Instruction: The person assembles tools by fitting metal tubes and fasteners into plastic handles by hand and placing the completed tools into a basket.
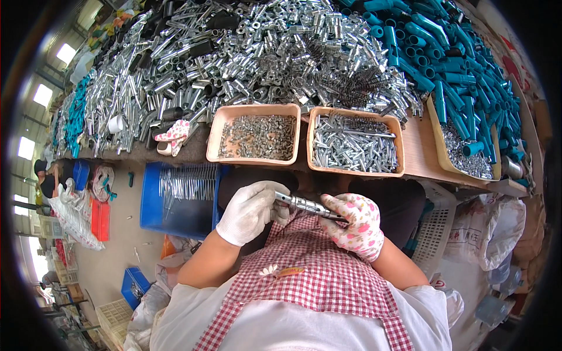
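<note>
Over my checked apron (319, 275), both gloved hands clamp a steel fitting (304, 205), left hand (250, 210) and right hand (354, 225) at its ends; rigid, slick, probably light.

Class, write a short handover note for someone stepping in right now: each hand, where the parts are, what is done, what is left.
Left hand, white glove: closed on one end of the metal rod assembly, held over the lap.
Right hand, patterned glove: fingers pinch the other end of the same piece.
Parts: tray of small nuts and tray of short metal tubes at the bench edge ahead; blue crate of long rods lower left; teal plastic tubes at right.
Done: one piece is in hand, seemingly partly joined.
Left: probably finishing this piece; how many remain cannot be told.
</note>
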Demonstrator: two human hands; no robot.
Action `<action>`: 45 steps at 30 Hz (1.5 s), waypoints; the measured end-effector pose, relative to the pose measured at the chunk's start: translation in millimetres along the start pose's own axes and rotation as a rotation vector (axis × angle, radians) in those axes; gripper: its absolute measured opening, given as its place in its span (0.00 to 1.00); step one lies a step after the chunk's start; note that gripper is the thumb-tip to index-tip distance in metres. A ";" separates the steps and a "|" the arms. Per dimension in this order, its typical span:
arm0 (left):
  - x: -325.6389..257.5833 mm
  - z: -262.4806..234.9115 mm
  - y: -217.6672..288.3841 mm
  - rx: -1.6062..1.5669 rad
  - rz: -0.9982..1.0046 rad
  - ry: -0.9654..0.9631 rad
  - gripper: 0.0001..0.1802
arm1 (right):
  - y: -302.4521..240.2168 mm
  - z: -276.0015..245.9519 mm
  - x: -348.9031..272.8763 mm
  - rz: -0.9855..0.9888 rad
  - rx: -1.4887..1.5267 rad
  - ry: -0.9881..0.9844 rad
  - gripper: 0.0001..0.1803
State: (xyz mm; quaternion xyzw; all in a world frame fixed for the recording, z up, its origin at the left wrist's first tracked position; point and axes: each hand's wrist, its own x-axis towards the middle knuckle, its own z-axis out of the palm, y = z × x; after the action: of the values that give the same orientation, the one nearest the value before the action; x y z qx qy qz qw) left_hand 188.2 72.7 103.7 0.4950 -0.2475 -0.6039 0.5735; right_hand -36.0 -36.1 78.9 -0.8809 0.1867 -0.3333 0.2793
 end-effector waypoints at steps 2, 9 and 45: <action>0.4 7.8 0.2 0.059 0.001 0.006 0.18 | 1.1 -2.4 -1.9 0.007 0.025 0.016 0.25; 4.1 12.7 -1.6 0.168 0.058 -0.005 0.21 | 4.3 -5.1 -3.3 0.005 0.004 0.067 0.25; 374.3 272.5 47.0 2.058 1.361 -0.180 0.11 | 60.3 -92.2 -74.7 0.318 0.239 0.556 0.22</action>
State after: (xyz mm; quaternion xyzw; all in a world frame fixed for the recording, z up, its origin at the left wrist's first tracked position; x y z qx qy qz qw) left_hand 24.4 -361.9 132.4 0.4428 -0.8525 0.2608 0.0959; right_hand -161.3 -78.2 63.0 -0.6774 0.3501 -0.5325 0.3674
